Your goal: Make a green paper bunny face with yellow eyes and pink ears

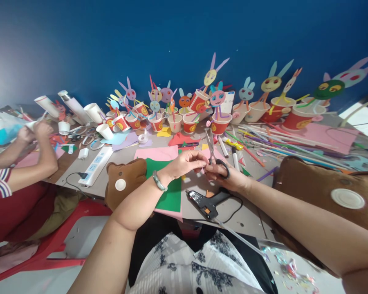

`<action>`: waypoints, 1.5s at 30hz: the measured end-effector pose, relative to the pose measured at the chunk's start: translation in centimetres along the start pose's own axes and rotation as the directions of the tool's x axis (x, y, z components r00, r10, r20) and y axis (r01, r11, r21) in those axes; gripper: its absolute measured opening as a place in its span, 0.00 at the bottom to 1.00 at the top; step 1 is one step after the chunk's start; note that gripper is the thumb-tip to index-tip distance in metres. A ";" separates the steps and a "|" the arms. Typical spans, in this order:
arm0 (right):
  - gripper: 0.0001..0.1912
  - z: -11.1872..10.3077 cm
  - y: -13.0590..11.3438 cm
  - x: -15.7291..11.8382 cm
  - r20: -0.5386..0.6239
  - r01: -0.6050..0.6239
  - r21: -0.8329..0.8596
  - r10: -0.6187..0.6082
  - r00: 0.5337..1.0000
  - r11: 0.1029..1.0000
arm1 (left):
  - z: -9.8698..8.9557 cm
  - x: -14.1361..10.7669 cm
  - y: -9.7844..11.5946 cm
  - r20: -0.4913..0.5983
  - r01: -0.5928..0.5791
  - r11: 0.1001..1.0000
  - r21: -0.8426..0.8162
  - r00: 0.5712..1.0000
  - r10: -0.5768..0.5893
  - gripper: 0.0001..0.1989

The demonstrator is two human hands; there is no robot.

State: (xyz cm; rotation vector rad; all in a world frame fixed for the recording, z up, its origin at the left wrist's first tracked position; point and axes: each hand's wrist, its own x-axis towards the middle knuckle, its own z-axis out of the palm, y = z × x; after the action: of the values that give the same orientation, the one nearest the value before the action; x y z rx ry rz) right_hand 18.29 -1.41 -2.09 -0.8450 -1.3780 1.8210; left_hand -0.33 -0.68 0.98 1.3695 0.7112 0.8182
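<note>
My right hand [222, 173] has its fingers through the black handles of a pair of scissors [211, 146], whose blades point up and away from me. Fingertips pressed together, my left hand [191, 162] pinches what looks like a small piece of pink paper, mostly hidden by the fingers. Both hands meet above the table. Below them lies a black glue gun [204, 204] with a clear glue stick in its back. Green paper [168, 192] rests on pink sheets under my left wrist.
Paper cups [221, 122] with paper rabbit figures line the blue wall. Straws [263, 143] and markers [223, 147] lie to the right. Brown plush cushions [127, 177] flank me. A power strip [95, 166] is at left, near a co-worker's hands [38, 130]. Paper scraps [290, 267] litter the lower right.
</note>
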 end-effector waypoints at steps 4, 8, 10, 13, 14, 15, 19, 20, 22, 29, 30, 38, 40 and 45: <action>0.28 -0.2 0.5 0.5 -0.163 0.037 -0.078 -0.049 0.985 0.996 | 0.1 0.1 0.0 -0.150 0.084 0.993 0.080 0.986 -0.071 0.04; 0.28 -0.8 0.9 0.7 -0.225 0.062 -0.120 -0.088 0.970 0.991 | 0.2 0.2 -0.2 -0.221 0.142 0.983 0.113 0.969 -0.115 0.02; 0.27 -1.0 1.2 0.7 -0.193 0.081 -0.134 -0.106 0.976 0.988 | 0.3 0.3 -0.3 -0.230 0.142 0.984 0.103 0.966 -0.116 0.01; 0.24 -1.1 1.6 0.7 -0.157 0.104 -0.152 -0.128 0.979 0.983 | 0.3 0.4 -0.7 -0.223 0.122 0.987 0.103 0.970 -0.096 0.02; 0.24 -1.1 1.8 0.7 -0.160 0.107 -0.155 -0.132 0.978 0.982 | 0.3 0.4 -0.9 -0.214 0.111 0.988 0.109 0.973 -0.085 0.03; 0.24 -1.2 1.9 0.7 -0.165 0.110 -0.157 -0.136 0.977 0.982 | 0.3 0.4 -0.9 -0.205 0.100 0.989 0.113 0.976 -0.075 0.04; 0.22 -1.3 2.0 0.7 -0.171 0.115 -0.159 -0.142 0.975 0.981 | 0.2 0.3 -0.9 -0.203 0.092 0.990 0.103 0.977 -0.069 0.04; 0.22 -1.3 2.0 0.7 -0.172 0.113 -0.163 -0.141 0.975 0.980 | 0.3 0.3 -0.8 -0.206 0.096 0.991 0.095 0.976 -0.075 0.04; 0.22 -1.3 1.8 0.7 -0.172 0.108 -0.177 -0.139 0.975 0.978 | 0.3 0.2 -0.7 -0.208 0.099 0.992 0.082 0.975 -0.080 0.05; 0.23 -1.2 1.5 0.6 -0.182 0.098 -0.205 -0.136 0.974 0.974 | 0.5 0.2 -0.6 -0.248 0.118 0.991 0.070 0.964 -0.097 0.08; 0.22 -1.2 1.5 0.6 -0.184 0.097 -0.206 -0.136 0.973 0.974 | 0.6 0.2 -0.6 -0.250 0.117 0.991 0.067 0.963 -0.097 0.08; 0.24 -0.6 1.0 0.3 -0.173 0.040 -0.249 -0.086 0.981 0.968 | -0.2 0.5 -0.9 -0.297 0.024 0.999 0.047 0.955 -0.009 0.13; 0.25 -0.5 0.9 0.2 -0.149 0.031 -0.263 -0.073 0.986 0.964 | -0.4 0.6 -0.9 -0.305 0.018 0.999 0.049 0.952 -0.003 0.15; 0.26 -0.4 0.8 0.2 -0.117 0.039 -0.287 -0.076 0.990 0.957 | -0.5 0.7 -1.0 -0.317 -0.028 1.000 0.013 0.948 0.031 0.18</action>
State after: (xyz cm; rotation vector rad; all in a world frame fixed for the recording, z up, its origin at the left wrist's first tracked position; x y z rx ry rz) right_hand 18.45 -1.20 -2.98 -1.0366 -1.5871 1.5182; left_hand -0.31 0.17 -0.06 1.2709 0.9453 1.0750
